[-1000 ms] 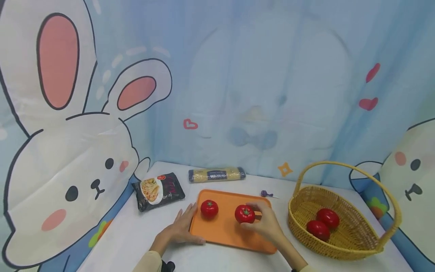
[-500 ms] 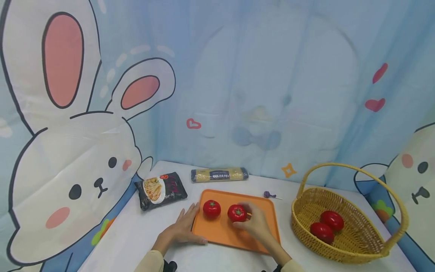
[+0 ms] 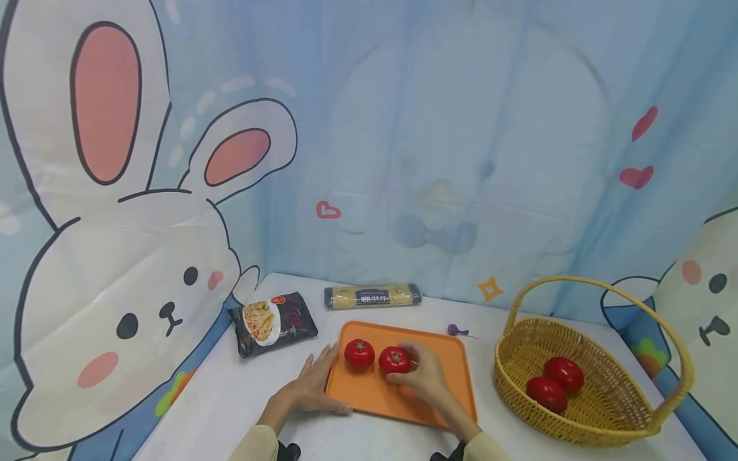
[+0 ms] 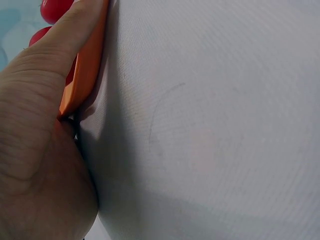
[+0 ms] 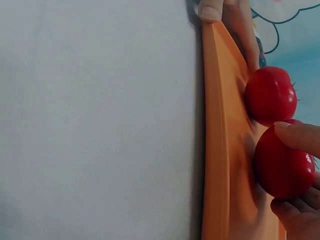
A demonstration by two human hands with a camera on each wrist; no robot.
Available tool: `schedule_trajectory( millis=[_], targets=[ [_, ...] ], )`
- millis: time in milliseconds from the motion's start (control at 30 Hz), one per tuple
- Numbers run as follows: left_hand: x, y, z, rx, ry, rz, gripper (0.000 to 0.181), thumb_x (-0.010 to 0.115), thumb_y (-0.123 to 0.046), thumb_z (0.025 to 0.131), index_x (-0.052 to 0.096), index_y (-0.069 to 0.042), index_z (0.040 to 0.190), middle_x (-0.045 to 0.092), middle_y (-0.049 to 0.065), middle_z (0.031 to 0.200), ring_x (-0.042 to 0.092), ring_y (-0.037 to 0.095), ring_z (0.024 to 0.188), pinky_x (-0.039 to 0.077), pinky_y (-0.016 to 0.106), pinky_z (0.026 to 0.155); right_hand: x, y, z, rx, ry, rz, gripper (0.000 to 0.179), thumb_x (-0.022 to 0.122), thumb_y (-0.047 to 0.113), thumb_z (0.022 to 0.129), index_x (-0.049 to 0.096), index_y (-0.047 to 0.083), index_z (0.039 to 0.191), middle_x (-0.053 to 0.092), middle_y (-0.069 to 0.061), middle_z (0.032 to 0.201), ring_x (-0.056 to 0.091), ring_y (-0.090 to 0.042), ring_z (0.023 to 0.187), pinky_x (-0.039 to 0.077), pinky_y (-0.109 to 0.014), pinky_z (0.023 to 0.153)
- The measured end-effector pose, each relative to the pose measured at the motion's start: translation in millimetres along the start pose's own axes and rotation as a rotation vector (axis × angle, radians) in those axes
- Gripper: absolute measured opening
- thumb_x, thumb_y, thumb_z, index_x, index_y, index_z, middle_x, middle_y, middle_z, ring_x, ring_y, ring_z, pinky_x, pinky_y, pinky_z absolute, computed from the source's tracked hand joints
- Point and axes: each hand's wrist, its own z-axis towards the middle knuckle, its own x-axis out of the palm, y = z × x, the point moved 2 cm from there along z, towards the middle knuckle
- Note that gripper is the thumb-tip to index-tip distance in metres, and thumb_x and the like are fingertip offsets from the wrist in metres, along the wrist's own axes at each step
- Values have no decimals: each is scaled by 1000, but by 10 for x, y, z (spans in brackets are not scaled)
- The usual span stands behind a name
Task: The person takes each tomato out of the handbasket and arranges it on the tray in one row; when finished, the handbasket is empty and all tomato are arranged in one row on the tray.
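Observation:
My right hand [image 3: 426,374] pinches a red tomato [image 3: 394,360] with a green stem between thumb and fingers, over the right-middle of an orange tray [image 3: 375,398]. A second tomato [image 3: 359,355] sits just left of it on the tray. In the right wrist view, the held tomato [image 5: 285,167] appears to touch or nearly touch the other tomato [image 5: 270,95]. With straight, spread fingers, my left hand [image 3: 311,387] rests against the tray's left side, its thumb along the near corner. The left wrist view shows that hand [image 4: 42,100] against the tray's rim [image 4: 90,65].
A yellow wicker basket [image 3: 611,435] with a tall handle stands at the right, holding two red roundish things [image 3: 548,394]. Behind the tray lie a long pasta pack [image 3: 372,296] and a small purple thing on a thin stick [image 3: 454,330]. A black noodle packet [image 3: 273,324] is at the left.
My right hand has carried its tomato leftward across the tray, up beside the other tomato. The left hand stays at the tray's edge. The head view has shifted slightly.

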Motion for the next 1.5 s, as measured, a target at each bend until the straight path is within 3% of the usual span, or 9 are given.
schedule_trajectory(
  millis=[567, 767, 867, 967, 1100, 1200, 1267, 1333, 1500],
  targets=[
    [-6, -114, 19, 5, 5, -3, 141, 91, -71, 71, 18, -7, 173, 20, 16, 180, 7, 38, 167, -7, 62, 134, 10, -50, 67, 20, -1, 1, 76, 99, 7, 74, 63, -4, 140, 70, -24, 137, 66, -43, 130, 57, -56, 110],
    [-12, -102, 16, -6, 0, -10, 143, 92, -72, 70, 18, -6, 173, 19, 17, 179, 6, 38, 167, -7, 62, 134, -127, 64, -16, 1, 19, 46, 84, 98, 8, 78, 55, -3, 150, 62, -26, 149, 56, -45, 143, 47, -58, 120],
    [-21, -100, 9, -3, -5, -21, 144, 92, -72, 69, 18, -6, 173, 19, 19, 179, 6, 39, 167, -7, 62, 134, -398, 241, -103, -66, 52, 54, 79, 96, 10, 81, 56, -2, 148, 60, -25, 151, 53, -45, 145, 43, -58, 123],
    [-55, -160, -24, -7, -1, -9, 143, 92, -72, 70, 17, -7, 173, 17, 18, 179, 6, 38, 167, -7, 61, 134, -805, 440, -183, -195, 126, -3, 73, 95, 16, 83, 61, -1, 145, 64, -23, 146, 58, -44, 140, 47, -55, 119],
    [-110, -269, -72, -11, 6, 13, 140, 91, -69, 73, 15, -6, 173, 16, 20, 179, 6, 40, 167, -6, 62, 134, -1429, 602, -277, -392, 193, -86, 65, 94, 20, 86, 65, 2, 141, 72, -17, 136, 70, -36, 125, 62, -44, 104],
    [-138, -331, -89, 4, -1, 8, 139, 92, -66, 74, 16, -4, 172, 17, 23, 178, 8, 43, 166, -4, 65, 133, -1892, 614, -318, -469, 201, -138, 56, 92, 18, 88, 68, 6, 137, 76, -9, 127, 76, -20, 113, 67, -35, 91],
    [-128, -330, -83, 12, -9, 17, 138, 91, -68, 74, 17, -6, 173, 18, 21, 179, 9, 42, 166, -3, 64, 134, -2185, 564, -322, -476, 231, -146, 49, 89, 14, 91, 68, 5, 135, 78, -6, 123, 76, -11, 108, 66, -30, 88],
    [-114, -320, -89, 15, -9, 19, 138, 90, -69, 75, 17, -5, 172, 20, 22, 178, 10, 42, 166, -3, 65, 134, -2440, 448, -305, -442, 289, -84, 46, 83, 7, 96, 65, 0, 138, 78, -9, 123, 76, -9, 108, 66, -29, 86],
    [-72, -263, -140, -11, 19, 23, 138, 88, -71, 75, 18, -3, 172, 20, 22, 178, 9, 43, 166, -4, 66, 133, -2856, -14, -240, -254, 365, 93, 46, 66, -1, 105, 52, -9, 149, 75, -10, 133, 74, -12, 118, 66, -33, 91]
  ],
)
